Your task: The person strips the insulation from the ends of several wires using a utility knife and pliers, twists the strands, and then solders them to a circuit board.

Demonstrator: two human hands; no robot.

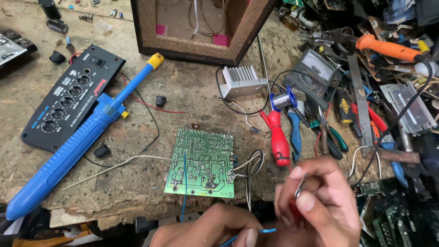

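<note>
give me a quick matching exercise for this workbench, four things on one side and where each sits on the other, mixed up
Things:
1. desoldering pump
2. circuit board
3. heat sink
4. blue wire

Places:
A. pinched in the left hand at the bottom edge
B. flat on the bench, middle, solder side up
C. lying diagonally on the left, its yellow tip towards the wooden box
D. just below the wooden box, beside the solder spool

Pairs: 1-C, 2-B, 3-D, 4-A
</note>
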